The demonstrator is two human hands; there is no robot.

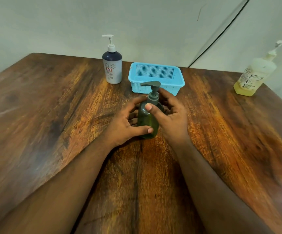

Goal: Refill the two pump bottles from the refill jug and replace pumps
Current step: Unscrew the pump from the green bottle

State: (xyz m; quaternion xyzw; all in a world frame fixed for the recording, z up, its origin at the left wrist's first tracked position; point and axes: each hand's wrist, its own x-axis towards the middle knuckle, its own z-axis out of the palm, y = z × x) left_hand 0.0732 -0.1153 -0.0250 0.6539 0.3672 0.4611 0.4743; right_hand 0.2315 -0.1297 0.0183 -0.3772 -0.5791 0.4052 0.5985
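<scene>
the dark green translucent plastic pump bottle point(148, 119) stands upright mid-table on the brown wooden table point(52, 115). the left hand point(126, 122) wraps its body to steady it; the right hand point(169, 112) curls round its shoulder, thumb below the grey collar, probably to unscrew the pump.

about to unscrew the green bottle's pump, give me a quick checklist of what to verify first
1. Green bottle upright on the table: ok.
2. Left hand steadies the bottle body, thumb across its front: ok.
3. Right hand around the pump collar: thumb touches just below it, firm grip cannot tell.
4. Blue basket free to take the pump: ok.
5. Refill jug holds liquid: ok, yellow layer at the bottom.
6. White pump bottle standing aside: ok.
</scene>
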